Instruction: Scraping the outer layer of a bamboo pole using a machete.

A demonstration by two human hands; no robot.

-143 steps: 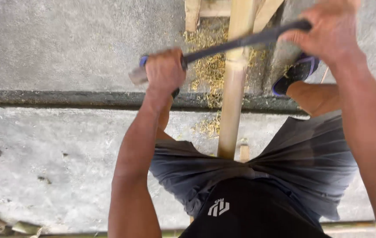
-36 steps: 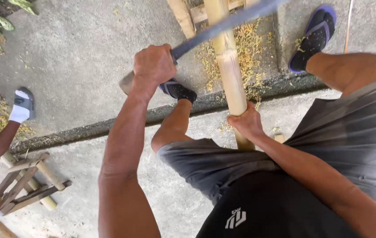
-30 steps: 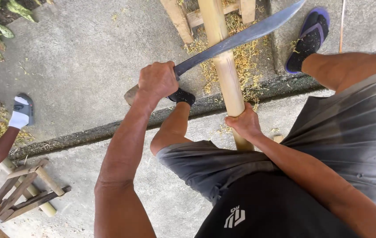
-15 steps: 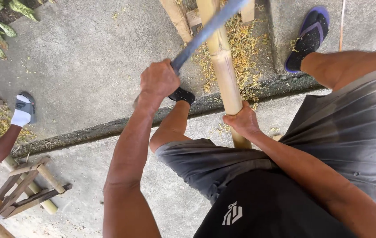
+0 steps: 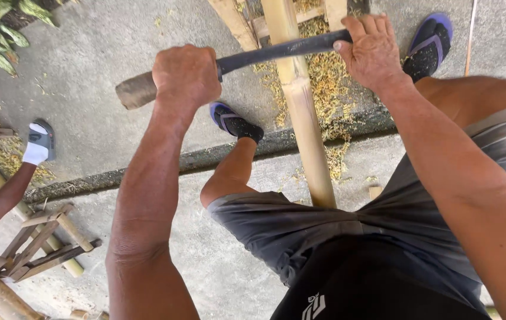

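Overhead, a concrete floor (image 5: 105, 65) is shown, crossed by a dark raised curb (image 5: 205, 159). A long bamboo pole (image 5: 301, 112) is laid from between the seated person's thighs, over the curb, toward a bamboo frame (image 5: 247, 24) at the top edge. A long dark blade (image 5: 276, 51) is held square across the pole near its far end, in contact with the upper surface. The wooden handle end is wrapped by the left hand (image 5: 185, 76), its fingers pressed tightly together around the grip; the far end of the blade is pressed under the right hand (image 5: 371, 50), whose fingers are curled over the back of the steel. Pale shavings (image 5: 330, 83) are heaped beside and beneath the pole, so a fair amount of scraping is judged to be done already. The stretch of pole nearest the lap appears smooth and pale; how much of the length remains unscraped cannot be told. 2 blue sandals (image 5: 428, 44) are planted either side of the pole. At left, another person's foot in a white sock (image 5: 38, 145) and a small bamboo stand (image 5: 39, 243) are seen, well apart from the work.
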